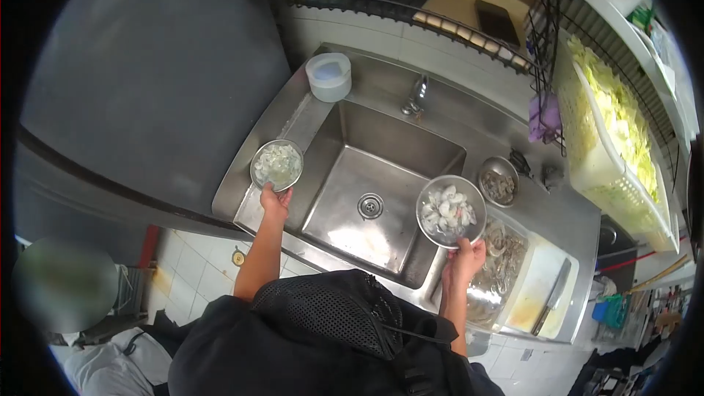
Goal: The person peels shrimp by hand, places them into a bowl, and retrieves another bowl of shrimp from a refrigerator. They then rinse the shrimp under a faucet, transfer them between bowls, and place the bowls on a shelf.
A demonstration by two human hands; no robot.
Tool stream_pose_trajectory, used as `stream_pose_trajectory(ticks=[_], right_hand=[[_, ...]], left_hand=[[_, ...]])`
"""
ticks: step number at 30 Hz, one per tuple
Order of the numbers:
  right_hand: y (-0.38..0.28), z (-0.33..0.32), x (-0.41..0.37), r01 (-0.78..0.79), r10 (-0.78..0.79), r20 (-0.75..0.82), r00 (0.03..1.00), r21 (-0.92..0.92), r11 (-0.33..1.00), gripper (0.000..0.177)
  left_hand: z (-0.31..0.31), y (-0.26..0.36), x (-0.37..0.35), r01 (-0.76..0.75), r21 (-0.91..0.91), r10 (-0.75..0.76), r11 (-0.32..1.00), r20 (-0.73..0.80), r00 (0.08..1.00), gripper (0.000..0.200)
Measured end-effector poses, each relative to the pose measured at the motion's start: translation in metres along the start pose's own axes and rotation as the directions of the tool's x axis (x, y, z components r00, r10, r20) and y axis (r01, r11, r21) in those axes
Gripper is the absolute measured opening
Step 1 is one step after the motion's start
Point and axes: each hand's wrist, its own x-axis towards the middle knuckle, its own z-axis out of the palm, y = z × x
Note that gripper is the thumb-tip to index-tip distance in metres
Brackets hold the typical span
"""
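Note:
My left hand [276, 199] grips the near rim of a small metal bowl [277, 164] with pale, whitish pieces in it, at the left ledge of the steel sink [359, 198]. On the other side, my right hand [463, 258] has hold of the near rim of a larger metal bowl [451, 211], which holds whitish, peeled-looking pieces in some liquid. That bowl is over the sink's right edge. Just right of it lies a clear tray [499, 264] of greyish shrimp. A third metal bowl [499, 180] with brownish-grey pieces stands behind the tray.
A white cutting board [539, 286] with a knife [551, 297] lies at the right. White round containers [328, 77] stand at the back left, near the faucet [416, 95]. A basket of leafy greens [616, 125] hangs over the right counter. A person [117, 359] is at the lower left.

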Motion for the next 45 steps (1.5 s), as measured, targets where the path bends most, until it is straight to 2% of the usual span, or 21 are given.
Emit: stream_pose_trajectory(ticks=[4,7,9,11,13,14,16,18,19,21,22,23,24,27,31,33,36,38,42,44,45], right_hand=[[-0.001,0.017,0.001,-0.041,0.041,-0.03,0.999,0.002,0.999,0.023],[-0.003,0.004,-0.011,0.007,-0.005,-0.025,1.0,0.065,0.998,0.023],[-0.006,0.001,-0.014,0.03,-0.033,0.043,0.998,0.081,0.996,0.023],[-0.008,-0.003,-0.017,0.038,-0.039,0.013,0.999,0.078,0.996,0.022],[-0.008,-0.005,-0.021,0.045,-0.046,0.004,0.999,0.08,0.996,0.021],[-0.008,-0.007,-0.026,0.043,-0.039,-0.075,0.996,0.049,0.998,0.019],[0.0,-0.004,-0.024,0.07,-0.067,-0.133,0.989,0.018,0.997,0.014],[0.004,-0.003,-0.03,0.091,-0.09,-0.189,0.978,-0.002,0.996,0.014],[0.0,-0.005,-0.036,0.03,-0.033,-0.169,0.985,-0.016,0.999,0.018],[0.013,-0.015,-0.041,0.057,-0.065,-0.197,0.978,-0.047,0.997,0.025],[0.016,-0.016,-0.041,0.066,-0.075,-0.186,0.98,-0.055,0.996,0.025],[0.019,-0.019,-0.043,0.056,-0.06,-0.186,0.981,-0.027,0.998,0.026],[0.021,-0.024,-0.044,0.047,-0.046,-0.19,0.981,0.001,0.999,0.026],[0.017,-0.028,-0.052,0.077,-0.073,-0.194,0.978,0.013,0.997,0.026],[0.009,-0.031,-0.057,0.116,-0.107,-0.201,0.974,0.036,0.993,0.026],[0.009,-0.034,-0.058,0.133,-0.127,-0.216,0.968,0.016,0.991,0.025],[0.009,-0.035,-0.06,0.159,-0.162,-0.263,0.951,-0.034,0.987,0.025],[0.006,-0.038,-0.063,0.145,-0.165,-0.3,0.939,-0.088,0.985,0.025],[0.009,-0.042,-0.057,0.237,-0.27,-0.252,0.929,-0.154,0.959,0.025],[0.014,-0.047,-0.044,0.314,-0.392,-0.21,0.896,-0.327,0.892,0.026],[0.007,-0.039,-0.041,0.33,-0.38,-0.195,0.904,-0.245,0.912,0.027]], left_hand=[[-0.001,-0.016,0.004,0.074,0.024,-0.075,0.997,0.055,0.996,0.063],[-0.004,-0.015,-0.015,0.063,-0.056,-0.059,0.996,0.084,0.995,0.087],[0.002,-0.015,-0.023,0.09,-0.04,-0.087,0.995,0.08,0.993,0.085],[0.011,-0.013,-0.034,0.105,-0.054,-0.101,0.993,0.07,0.992,0.083],[0.02,-0.02,-0.054,0.029,-0.023,-0.033,0.999,-0.191,0.981,0.07],[0.02,-0.029,-0.058,0.024,-0.032,-0.03,0.999,-0.184,0.982,0.07],[0.037,-0.041,-0.059,-0.09,0.125,0.097,0.988,-0.052,0.994,0.051],[0.134,-0.003,-0.141,-0.33,0.208,0.313,0.921,0.109,0.943,0.028],[0.16,0.018,-0.127,-0.644,0.061,0.549,0.762,0.467,0.693,0.016],[0.237,0.088,-0.168,-0.907,-0.08,0.733,0.414,0.62,0.28,0.018],[0.269,0.123,-0.178,-0.992,-0.127,0.763,-0.017,0.64,-0.095,0.021],[0.293,0.15,-0.208,-0.954,-0.127,0.725,-0.271,0.625,-0.289,0.028],[0.312,0.174,-0.214,-0.808,-0.093,0.604,-0.582,0.616,-0.506,0.035],[0.339,0.208,-0.229,-0.592,-0.04,0.397,-0.805,0.705,-0.588,0.035],[0.372,0.242,-0.193,-0.483,-0.128,0.267,-0.866,0.699,-0.663,0.022],[0.383,0.258,-0.204,-0.393,-0.216,0.213,-0.894,0.567,-0.795,0.017],[0.376,0.27,-0.235,-0.297,-0.297,0.16,-0.908,0.408,-0.899,0.02],[0.356,0.263,-0.262,-0.312,-0.304,0.227,-0.9,0.284,-0.932,0.021],[0.282,0.209,-0.272,-0.478,-0.354,0.385,-0.804,0.304,-0.871,0.032],[0.25,0.159,-0.27,-0.598,-0.562,0.469,-0.571,0.375,-0.8,0.036],[0.235,0.136,-0.26,-0.66,-0.546,0.468,-0.516,0.466,-0.751,0.037]])
